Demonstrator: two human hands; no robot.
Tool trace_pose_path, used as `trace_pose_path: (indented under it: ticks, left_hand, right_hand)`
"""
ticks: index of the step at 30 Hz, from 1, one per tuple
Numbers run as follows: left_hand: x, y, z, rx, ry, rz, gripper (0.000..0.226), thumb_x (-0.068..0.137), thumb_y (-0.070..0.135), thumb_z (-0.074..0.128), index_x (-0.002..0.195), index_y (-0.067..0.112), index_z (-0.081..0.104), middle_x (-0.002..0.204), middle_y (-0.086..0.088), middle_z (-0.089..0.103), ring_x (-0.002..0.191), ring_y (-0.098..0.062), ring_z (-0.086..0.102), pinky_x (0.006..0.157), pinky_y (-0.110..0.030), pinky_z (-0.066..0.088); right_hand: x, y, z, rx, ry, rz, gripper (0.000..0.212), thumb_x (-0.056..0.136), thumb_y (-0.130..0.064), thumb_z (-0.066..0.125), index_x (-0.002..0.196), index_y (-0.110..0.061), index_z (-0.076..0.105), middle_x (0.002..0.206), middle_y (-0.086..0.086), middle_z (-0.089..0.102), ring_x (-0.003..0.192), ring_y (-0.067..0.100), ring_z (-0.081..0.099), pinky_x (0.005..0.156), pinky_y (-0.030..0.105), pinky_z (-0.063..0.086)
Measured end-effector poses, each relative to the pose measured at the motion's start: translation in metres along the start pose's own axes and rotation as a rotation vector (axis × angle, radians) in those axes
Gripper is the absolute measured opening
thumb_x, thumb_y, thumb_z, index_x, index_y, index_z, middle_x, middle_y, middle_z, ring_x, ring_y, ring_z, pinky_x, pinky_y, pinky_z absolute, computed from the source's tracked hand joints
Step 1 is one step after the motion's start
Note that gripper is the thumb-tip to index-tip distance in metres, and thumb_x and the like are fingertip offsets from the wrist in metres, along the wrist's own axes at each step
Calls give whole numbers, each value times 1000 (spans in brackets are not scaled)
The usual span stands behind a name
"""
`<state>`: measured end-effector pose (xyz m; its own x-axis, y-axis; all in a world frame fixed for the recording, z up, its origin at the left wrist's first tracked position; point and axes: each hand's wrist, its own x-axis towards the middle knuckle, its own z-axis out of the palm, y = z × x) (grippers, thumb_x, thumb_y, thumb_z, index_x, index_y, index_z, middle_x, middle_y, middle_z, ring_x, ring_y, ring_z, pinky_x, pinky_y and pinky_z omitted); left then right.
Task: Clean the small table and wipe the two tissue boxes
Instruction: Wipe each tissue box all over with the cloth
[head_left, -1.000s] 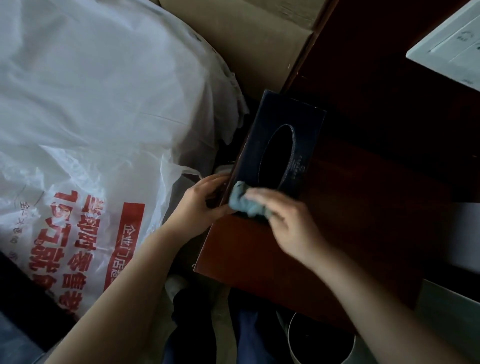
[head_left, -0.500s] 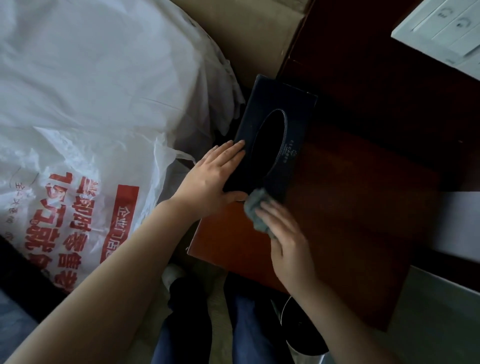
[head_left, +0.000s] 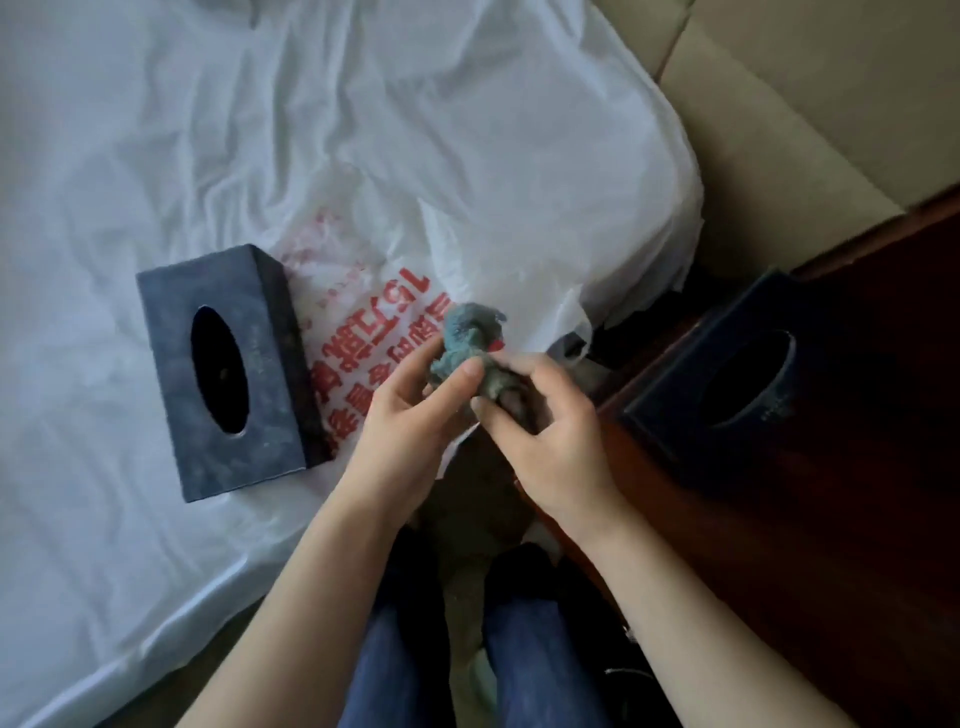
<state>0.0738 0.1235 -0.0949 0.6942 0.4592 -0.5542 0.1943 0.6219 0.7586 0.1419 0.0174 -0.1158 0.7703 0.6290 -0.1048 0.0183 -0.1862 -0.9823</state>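
On the left side, over a wide white plastic sheet (head_left: 234, 130) full of wrinkles, a dark tissue box (head_left: 265, 415) stands with its oval opening facing up. Just beside its right wall lies a thin plastic bag (head_left: 374, 291) with red printed characters, and this bag reaches under the hands. On the right side is the small table (head_left: 857, 545), of dark red wood. Near its left edge sits the second tissue box (head_left: 670, 415), also with the oval hole on top; this part is in shadow and a little blurred. Behind the table, at the upper right, a beige padded surface (head_left: 779, 130) is visible. Below, between the sheet and the table, are the person's legs in blue jeans (head_left: 524, 670). The two boxes are well apart, one on each side of the hands, and a loose edge of the bag hangs between the hands and the table.

Both hands meet in the middle and hold one crumpled blue-grey cloth (head_left: 467, 338). The left hand (head_left: 405, 436) has its thumb pressed on the middle of the cloth and its fingers behind it. The right hand (head_left: 556, 441) shows its back, with the fingers bent round the lower end of the cloth. The cloth is held in the air, apart from both boxes and from the table.
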Motion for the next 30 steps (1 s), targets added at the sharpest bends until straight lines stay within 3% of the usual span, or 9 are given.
trace_pose_path:
  ticks: [4, 8, 12, 14, 19, 21, 24, 27, 30]
  left_hand:
    - [-29, 35, -70, -4, 355, 260, 33, 75, 18, 70, 107, 20, 65, 96, -2, 73, 89, -17, 70, 71, -27, 55]
    - [-44, 50, -149, 198, 751, 403, 30, 80, 21, 73, 102, 26, 53, 100, -3, 65, 86, -11, 65, 70, -20, 53]
    - [-26, 52, -211, 409, 921, 449, 31, 82, 22, 72, 106, 21, 52, 94, 5, 61, 81, -7, 59, 74, -16, 49]
    - [-5, 53, -228, 536, 883, 514, 30, 82, 21, 72, 107, 22, 56, 95, 9, 60, 86, -9, 58, 79, -20, 49]
    - [74, 68, -238, 927, 612, 744, 32, 82, 8, 66, 112, -1, 61, 119, -11, 56, 105, -11, 49, 92, -7, 35]
    - [101, 72, -240, 1064, 495, 757, 30, 83, 7, 62, 112, -1, 63, 123, -16, 57, 110, -25, 54, 98, -21, 38]
    - [121, 68, -243, 1206, 415, 772, 25, 83, 11, 60, 104, 0, 67, 114, -17, 64, 101, -37, 59, 88, -41, 46]
    - [112, 56, -244, 1256, 367, 766, 25, 83, 15, 61, 103, 3, 69, 111, -14, 67, 101, -37, 61, 86, -48, 47]
    - [68, 25, -251, 1319, 275, 750, 24, 85, 18, 60, 102, 3, 68, 108, -14, 68, 99, -34, 63, 86, -42, 45]
  right_hand:
    - [9, -25, 52, 41, -449, 29, 41, 82, -7, 60, 123, -11, 59, 124, -2, 61, 120, 4, 52, 102, 24, 42]
    - [31, -23, 116, -154, -463, -5, 36, 88, -13, 60, 124, -17, 57, 125, -10, 57, 118, -4, 47, 101, 15, 38]
    - [66, 4, 175, -352, -535, 63, 56, 91, -23, 59, 141, -19, 36, 147, -3, 35, 135, 10, 32, 112, 32, 30]
    - [80, 19, 192, -327, -546, 174, 66, 90, -29, 61, 146, -22, 27, 151, -3, 29, 138, 13, 28, 114, 37, 28]
    - [85, 44, 202, -271, -535, 177, 75, 84, -23, 69, 146, -26, 26, 144, -2, 41, 133, 12, 37, 111, 41, 34]
    - [86, 49, 201, -215, -514, 181, 74, 83, -21, 70, 145, -26, 30, 143, -3, 42, 132, 11, 38, 110, 42, 35]
    - [87, 53, 201, -165, -490, 210, 77, 82, -17, 72, 145, -26, 30, 143, -4, 43, 130, 9, 40, 109, 37, 37]
    - [89, 53, 201, -126, -467, 253, 76, 81, -8, 72, 145, -19, 32, 137, -4, 48, 122, 3, 47, 101, 23, 43]
    - [91, 50, 200, -133, -475, 231, 78, 78, -7, 74, 143, -18, 34, 138, 0, 49, 124, 10, 49, 103, 32, 44]
